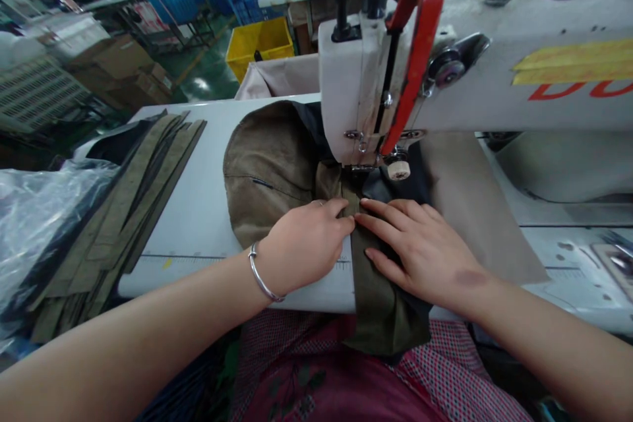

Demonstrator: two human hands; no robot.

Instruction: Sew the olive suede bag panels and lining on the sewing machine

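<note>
Fabric (376,297) is pinched by left hand (309,244), right hand (413,250) resting flat (loosely spread).

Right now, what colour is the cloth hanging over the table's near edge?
Dark olive green; the cloth shows best in the head view.

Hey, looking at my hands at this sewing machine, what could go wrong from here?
Your left hand and right hand rest on the olive fabric just in front of the sewing machine's head, so either might stray under it. The fabric's near end hangs over the edge of the table; its weight could pull the piece out of line.
</note>
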